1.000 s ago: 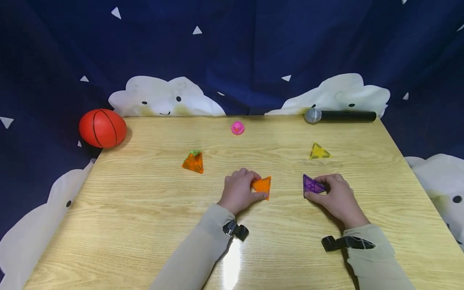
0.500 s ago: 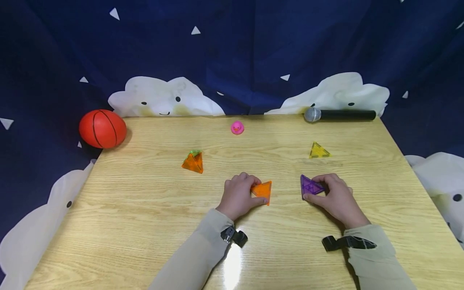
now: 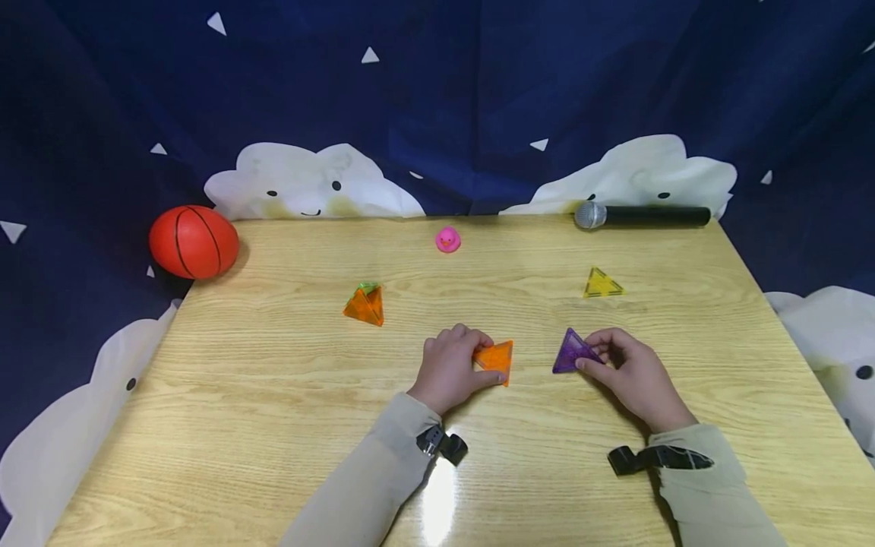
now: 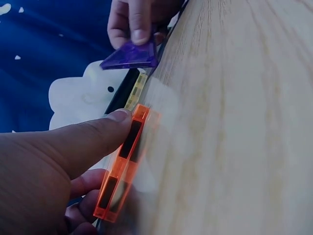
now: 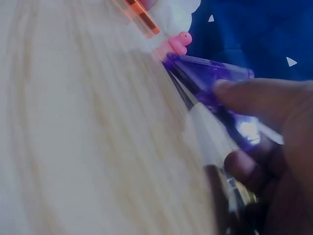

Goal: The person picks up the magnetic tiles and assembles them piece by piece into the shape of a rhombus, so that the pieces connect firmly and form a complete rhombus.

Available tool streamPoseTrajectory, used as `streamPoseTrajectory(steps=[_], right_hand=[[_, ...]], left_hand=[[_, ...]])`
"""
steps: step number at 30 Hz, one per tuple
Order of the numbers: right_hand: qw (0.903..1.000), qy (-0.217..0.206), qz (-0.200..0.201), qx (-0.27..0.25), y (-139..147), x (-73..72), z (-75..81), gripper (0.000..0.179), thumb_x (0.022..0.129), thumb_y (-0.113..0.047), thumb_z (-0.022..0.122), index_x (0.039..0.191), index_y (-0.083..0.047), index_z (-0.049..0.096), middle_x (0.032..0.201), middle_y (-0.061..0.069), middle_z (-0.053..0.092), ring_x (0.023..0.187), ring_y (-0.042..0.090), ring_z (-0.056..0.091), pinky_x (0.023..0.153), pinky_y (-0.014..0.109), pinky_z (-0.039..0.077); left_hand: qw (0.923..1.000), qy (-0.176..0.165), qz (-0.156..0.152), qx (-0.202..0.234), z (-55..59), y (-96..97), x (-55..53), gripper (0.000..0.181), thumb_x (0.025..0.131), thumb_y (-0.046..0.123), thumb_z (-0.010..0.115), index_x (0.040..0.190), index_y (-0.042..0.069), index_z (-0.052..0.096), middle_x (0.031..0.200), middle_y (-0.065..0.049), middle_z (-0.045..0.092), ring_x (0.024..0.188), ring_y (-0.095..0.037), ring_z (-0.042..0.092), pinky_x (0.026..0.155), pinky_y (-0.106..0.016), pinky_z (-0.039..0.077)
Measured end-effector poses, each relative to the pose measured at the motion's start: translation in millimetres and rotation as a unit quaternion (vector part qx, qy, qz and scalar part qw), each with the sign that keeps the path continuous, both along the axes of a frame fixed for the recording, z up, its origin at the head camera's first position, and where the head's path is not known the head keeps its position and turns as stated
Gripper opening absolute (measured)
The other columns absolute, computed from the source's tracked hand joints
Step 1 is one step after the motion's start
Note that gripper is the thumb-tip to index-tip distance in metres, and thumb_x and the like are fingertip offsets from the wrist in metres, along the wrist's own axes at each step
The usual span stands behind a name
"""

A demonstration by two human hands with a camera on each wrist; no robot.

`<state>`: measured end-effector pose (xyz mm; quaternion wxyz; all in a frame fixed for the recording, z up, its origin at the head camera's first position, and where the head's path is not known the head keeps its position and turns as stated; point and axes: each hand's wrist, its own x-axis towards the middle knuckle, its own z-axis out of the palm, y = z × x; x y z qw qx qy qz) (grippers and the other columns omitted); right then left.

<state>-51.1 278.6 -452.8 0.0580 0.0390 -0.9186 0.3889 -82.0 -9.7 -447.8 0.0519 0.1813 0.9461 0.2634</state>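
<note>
Head view: the left grip [image 3: 451, 366] pinches an orange triangle [image 3: 496, 360] at the worktop [image 3: 260, 410] — the right grip [image 3: 636, 374] pinches a purple triangle [image 3: 571, 354], apart from it. Left wrist: the orange triangle shows edge-on. Right wrist: the purple triangle tilts — pink duck [image 5: 180, 43] beyond.

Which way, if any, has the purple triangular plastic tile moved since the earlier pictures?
Yes: the purple tile shifted left and turned, judged against the yellow triangular plastic tile in the head view.

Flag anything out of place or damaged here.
The ball sits at the far left corner of the table, seeming to overhang it, and might roll off. The purple tile tilts, but the right hand holds it. No damage shows.
</note>
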Motion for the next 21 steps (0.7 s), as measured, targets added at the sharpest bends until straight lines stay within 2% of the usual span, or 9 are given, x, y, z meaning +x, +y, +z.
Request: streamPoseTrajectory(steps=[3, 6, 12, 16, 21], right_hand=[[0.9981, 0.029, -0.025, -0.048, -4, 1.2, -1.7, 0.023, 0.089, -0.009, 0.077, 0.111, -0.005, 0.07, 0.097, 0.01, 0.069, 0.078, 0.004, 0.057, 0.067, 0.015, 0.044], [0.9926, 0.04, -0.056, -0.1, -9, 1.9, -2.4, 0.022, 0.091, -0.008, 0.074, 0.112, -0.002, 0.072, 0.106, 0.011, 0.07, 0.082, -0.001, 0.059, 0.069, 0.012, 0.048], [0.9793, 0.021, -0.109, -0.169, -19, 1.7, -2.2, 0.026, 0.09, -0.011, 0.075, 0.114, 0.0, 0.072, 0.087, -0.007, 0.065, 0.061, 0.0, 0.048, 0.051, 0.015, 0.042], [0.9777, 0.002, -0.106, -0.181, -28, 2.3, -1.7, 0.026, 0.09, -0.013, 0.076, 0.114, -0.001, 0.072, 0.079, -0.007, 0.061, 0.06, 0.004, 0.045, 0.05, 0.018, 0.039], [0.9794, 0.012, -0.084, -0.183, -41, 2.4, -3.6, 0.021, 0.09, -0.009, 0.075, 0.11, -0.001, 0.072, 0.088, 0.001, 0.066, 0.064, 0.005, 0.05, 0.053, 0.018, 0.042]], left_hand=[[1.0, -0.002, -0.002, 0.0, -0.4, 0.7, -0.2, 0.054, 0.077, 0.056, 0.081, 0.119, 0.024, 0.068, 0.099, 0.008, 0.055, 0.091, -0.014, 0.051, 0.078, -0.034, 0.032], [1.0, -0.001, -0.004, 0.0, -0.9, 1.1, -0.6, 0.054, 0.077, 0.056, 0.081, 0.119, 0.024, 0.068, 0.099, 0.008, 0.055, 0.09, -0.014, 0.051, 0.078, -0.033, 0.031], [1.0, 0.001, -0.006, 0.002, -0.1, 1.1, -0.7, 0.054, 0.077, 0.056, 0.082, 0.118, 0.024, 0.068, 0.098, 0.008, 0.055, 0.09, -0.014, 0.051, 0.077, -0.033, 0.031], [1.0, 0.002, -0.005, 0.004, 0.5, 0.6, -1.0, 0.052, 0.077, 0.054, 0.082, 0.117, 0.023, 0.069, 0.099, 0.008, 0.056, 0.09, -0.015, 0.051, 0.078, -0.034, 0.032], [1.0, -0.004, -0.002, 0.004, 0.7, 0.9, -1.7, 0.053, 0.077, 0.054, 0.082, 0.117, 0.023, 0.068, 0.1, 0.007, 0.056, 0.091, -0.015, 0.051, 0.079, -0.034, 0.032]])
